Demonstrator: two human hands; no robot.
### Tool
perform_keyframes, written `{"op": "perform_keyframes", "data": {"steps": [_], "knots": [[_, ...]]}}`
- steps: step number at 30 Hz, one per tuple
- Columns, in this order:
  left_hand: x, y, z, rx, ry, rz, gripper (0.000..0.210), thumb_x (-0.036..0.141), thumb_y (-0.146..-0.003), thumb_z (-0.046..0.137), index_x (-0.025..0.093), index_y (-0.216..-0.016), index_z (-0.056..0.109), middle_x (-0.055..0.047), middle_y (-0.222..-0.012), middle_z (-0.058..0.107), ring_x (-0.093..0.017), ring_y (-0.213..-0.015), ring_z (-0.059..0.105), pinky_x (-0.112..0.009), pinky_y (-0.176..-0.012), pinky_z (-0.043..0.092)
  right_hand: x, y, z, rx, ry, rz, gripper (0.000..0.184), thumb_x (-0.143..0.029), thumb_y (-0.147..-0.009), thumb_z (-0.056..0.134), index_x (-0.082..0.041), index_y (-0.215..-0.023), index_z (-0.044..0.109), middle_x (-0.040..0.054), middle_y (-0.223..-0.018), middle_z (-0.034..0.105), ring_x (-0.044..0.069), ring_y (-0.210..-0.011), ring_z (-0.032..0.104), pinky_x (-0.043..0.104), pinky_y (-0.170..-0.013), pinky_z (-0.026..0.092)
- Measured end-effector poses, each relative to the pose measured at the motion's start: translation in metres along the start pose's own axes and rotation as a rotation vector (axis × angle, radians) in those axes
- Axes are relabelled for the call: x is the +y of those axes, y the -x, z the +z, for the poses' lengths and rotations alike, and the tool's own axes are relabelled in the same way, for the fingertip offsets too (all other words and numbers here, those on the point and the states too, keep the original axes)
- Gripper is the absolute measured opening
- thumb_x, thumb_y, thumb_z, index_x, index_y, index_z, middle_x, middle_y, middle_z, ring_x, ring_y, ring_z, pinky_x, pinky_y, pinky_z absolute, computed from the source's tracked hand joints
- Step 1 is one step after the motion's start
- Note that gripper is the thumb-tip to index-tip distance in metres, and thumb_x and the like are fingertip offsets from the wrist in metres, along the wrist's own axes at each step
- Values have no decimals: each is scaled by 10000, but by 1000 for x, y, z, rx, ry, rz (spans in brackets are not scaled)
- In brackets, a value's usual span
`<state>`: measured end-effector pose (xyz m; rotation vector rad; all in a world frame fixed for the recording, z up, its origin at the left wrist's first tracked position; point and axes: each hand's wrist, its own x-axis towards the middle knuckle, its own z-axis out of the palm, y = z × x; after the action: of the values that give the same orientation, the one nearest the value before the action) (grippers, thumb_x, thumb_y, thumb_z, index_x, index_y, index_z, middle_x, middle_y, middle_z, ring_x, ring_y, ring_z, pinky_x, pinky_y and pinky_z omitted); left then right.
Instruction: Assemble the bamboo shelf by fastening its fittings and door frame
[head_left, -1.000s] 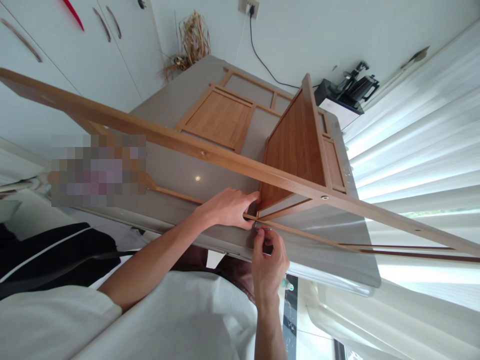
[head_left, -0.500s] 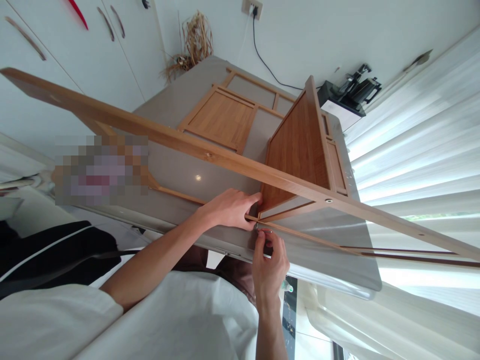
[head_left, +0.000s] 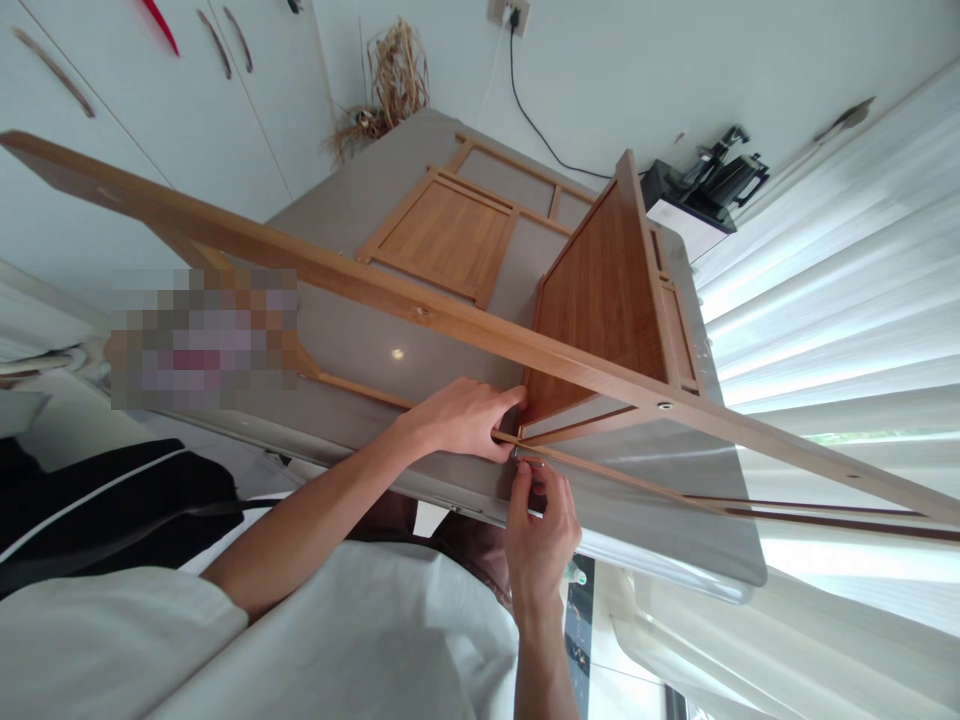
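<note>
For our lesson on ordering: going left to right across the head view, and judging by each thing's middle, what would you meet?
White cabinet doors → dried stalks → left hand → right hand → upright wooden panel → black kettle.

A wooden beam slants high across the table, barring a straight reach from the near edge, while an upright panel walls off space toward the right edge. A low rail runs beneath; between beam and rail, a gap opens left of the left hand. Bare table stretches past the right hand to the near right corner.
</note>
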<state>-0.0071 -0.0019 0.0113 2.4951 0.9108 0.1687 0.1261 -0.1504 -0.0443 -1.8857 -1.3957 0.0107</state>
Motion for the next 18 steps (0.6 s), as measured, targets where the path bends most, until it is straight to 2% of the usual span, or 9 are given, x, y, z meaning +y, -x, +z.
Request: {"op": "perform_keyframes", "data": {"steps": [9, 18], "knots": [[-2, 0, 1, 19, -14, 17, 376, 447, -769, 666, 251, -1052, 516, 26, -762, 741, -243, -686, 712, -314, -550, 382, -2, 0, 1, -19, -67, 152, 251, -414, -974, 566, -206, -984, 707, 36, -906, 733, 155, -759, 650, 266, -732, 478], [-2, 0, 2, 13, -14, 8, 367, 441, -773, 663, 252, -1050, 513, 30, -762, 742, -243, -695, 716, -316, -554, 381, -2, 1, -5, -24, -80, 160, 254, -420, -969, 573, -201, -974, 702, 32, -858, 717, 150, -742, 646, 258, -707, 475]]}}
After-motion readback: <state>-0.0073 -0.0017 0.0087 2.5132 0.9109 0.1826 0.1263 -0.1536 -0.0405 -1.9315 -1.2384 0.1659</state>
